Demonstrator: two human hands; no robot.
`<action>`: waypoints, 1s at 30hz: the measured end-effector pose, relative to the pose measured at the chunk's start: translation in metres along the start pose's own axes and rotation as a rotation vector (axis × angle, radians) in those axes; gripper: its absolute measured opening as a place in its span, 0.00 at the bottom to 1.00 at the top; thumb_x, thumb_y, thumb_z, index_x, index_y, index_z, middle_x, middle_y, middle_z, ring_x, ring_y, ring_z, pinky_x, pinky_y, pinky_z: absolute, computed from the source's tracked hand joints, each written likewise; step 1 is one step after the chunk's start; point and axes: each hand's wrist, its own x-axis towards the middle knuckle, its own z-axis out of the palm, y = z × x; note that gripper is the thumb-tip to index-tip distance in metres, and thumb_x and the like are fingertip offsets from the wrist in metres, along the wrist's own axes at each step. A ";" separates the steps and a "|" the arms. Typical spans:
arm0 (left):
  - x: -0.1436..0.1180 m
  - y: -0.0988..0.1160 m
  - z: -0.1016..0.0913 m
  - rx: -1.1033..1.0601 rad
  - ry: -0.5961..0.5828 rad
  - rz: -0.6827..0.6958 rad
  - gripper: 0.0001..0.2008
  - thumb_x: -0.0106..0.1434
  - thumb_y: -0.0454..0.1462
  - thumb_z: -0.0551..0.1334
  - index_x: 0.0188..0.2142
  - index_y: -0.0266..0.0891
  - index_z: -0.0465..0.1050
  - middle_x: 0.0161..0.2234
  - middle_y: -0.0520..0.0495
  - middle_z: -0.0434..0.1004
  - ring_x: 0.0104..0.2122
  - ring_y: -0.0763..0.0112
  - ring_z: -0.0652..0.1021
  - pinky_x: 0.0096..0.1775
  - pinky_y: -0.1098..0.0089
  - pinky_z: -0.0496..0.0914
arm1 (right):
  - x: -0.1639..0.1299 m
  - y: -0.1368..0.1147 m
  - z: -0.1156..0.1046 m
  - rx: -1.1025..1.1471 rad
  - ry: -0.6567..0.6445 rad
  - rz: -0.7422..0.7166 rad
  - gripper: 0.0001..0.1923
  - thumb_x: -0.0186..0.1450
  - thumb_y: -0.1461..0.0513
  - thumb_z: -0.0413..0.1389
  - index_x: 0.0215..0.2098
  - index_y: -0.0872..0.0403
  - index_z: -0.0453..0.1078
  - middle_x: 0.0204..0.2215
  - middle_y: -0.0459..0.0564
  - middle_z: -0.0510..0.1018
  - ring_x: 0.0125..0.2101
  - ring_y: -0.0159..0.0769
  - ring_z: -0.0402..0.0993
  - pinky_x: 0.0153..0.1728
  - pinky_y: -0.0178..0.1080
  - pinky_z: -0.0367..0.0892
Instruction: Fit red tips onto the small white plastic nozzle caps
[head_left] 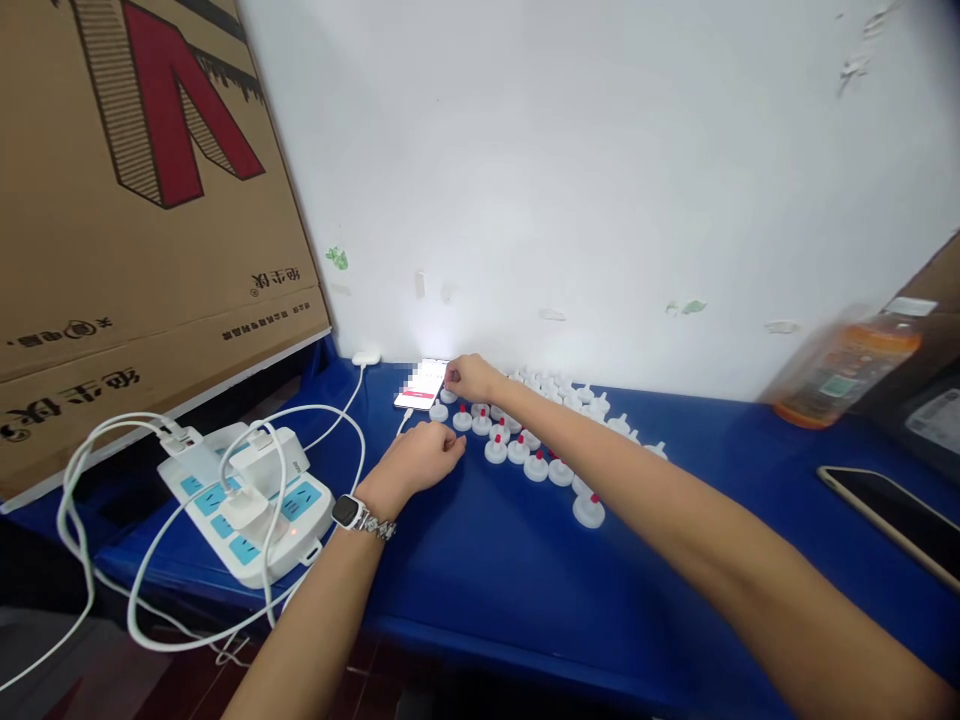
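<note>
Head view: right hand [471, 378], fingers curled, touches the lit phone [422, 384] at 12 o'clock on the bench [480, 570]; left hand [420, 455] loosely clenched beside white caps [517, 450]; carton [135, 230] lettering upside-down, unreadable

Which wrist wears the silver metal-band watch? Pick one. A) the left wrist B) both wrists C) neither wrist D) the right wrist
A: the silver metal-band watch sits on the wrist of the left hand, which rests on the blue table cover, while the arm of the right hand, stretched to the lit white phone, is bare.
</note>
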 end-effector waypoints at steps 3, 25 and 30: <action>-0.001 0.003 -0.002 0.019 0.095 -0.021 0.20 0.68 0.50 0.52 0.27 0.41 0.68 0.24 0.48 0.74 0.25 0.64 0.74 0.28 0.67 0.60 | -0.010 0.003 -0.006 0.036 0.045 0.003 0.07 0.63 0.64 0.57 0.36 0.58 0.76 0.33 0.52 0.81 0.32 0.34 0.74 0.33 0.33 0.62; 0.008 0.074 0.014 0.097 0.237 0.441 0.20 0.74 0.49 0.45 0.54 0.40 0.62 0.48 0.41 0.72 0.44 0.59 0.75 0.37 0.65 0.70 | -0.169 0.038 -0.073 -0.296 -0.021 0.056 0.11 0.65 0.57 0.57 0.33 0.54 0.78 0.35 0.56 0.79 0.43 0.47 0.70 0.47 0.48 0.55; 0.014 0.074 0.017 0.064 0.256 0.425 0.20 0.74 0.49 0.45 0.56 0.41 0.60 0.49 0.40 0.71 0.47 0.58 0.75 0.39 0.64 0.70 | -0.152 0.039 -0.061 -0.534 -0.146 0.049 0.10 0.63 0.60 0.57 0.33 0.58 0.78 0.39 0.63 0.78 0.47 0.53 0.66 0.49 0.50 0.52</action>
